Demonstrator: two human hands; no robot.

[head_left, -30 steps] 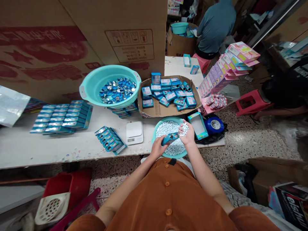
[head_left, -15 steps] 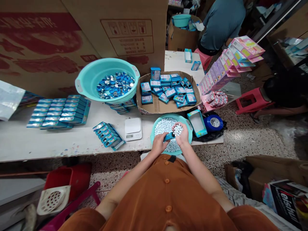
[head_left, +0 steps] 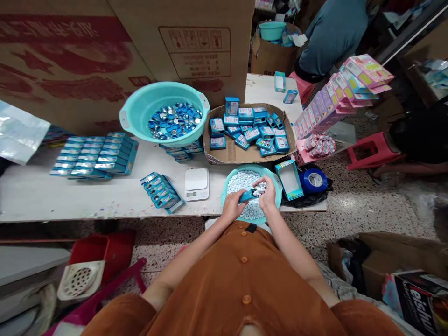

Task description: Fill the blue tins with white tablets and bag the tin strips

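Observation:
My left hand [head_left: 232,205] is closed around a small blue box [head_left: 247,196], tilted with its open end toward my right hand. My right hand [head_left: 268,193] is cupped around a heap of small white pellets [head_left: 259,188], held right at the mouth of the box. Both hands are over a turquoise basin [head_left: 279,191] that holds many more white pellets [head_left: 241,179]. Whether pellets are inside the box cannot be seen. Just left of the basin stands a white digital scale [head_left: 196,184].
Behind the basin, a cardboard tray [head_left: 231,151] holds several blue boxes. A larger turquoise basin [head_left: 135,114] contains blue-and-silver caps. Stacked blue boxes [head_left: 163,192] stand left of the scale. An open display carton [head_left: 290,179] and blue tape roll [head_left: 313,179] lie right. A person [head_left: 332,37] sits beyond.
My right hand has tipped toward the box, and the pellet heap in it looks smaller and closer to the opening. The whole view has shifted slightly.

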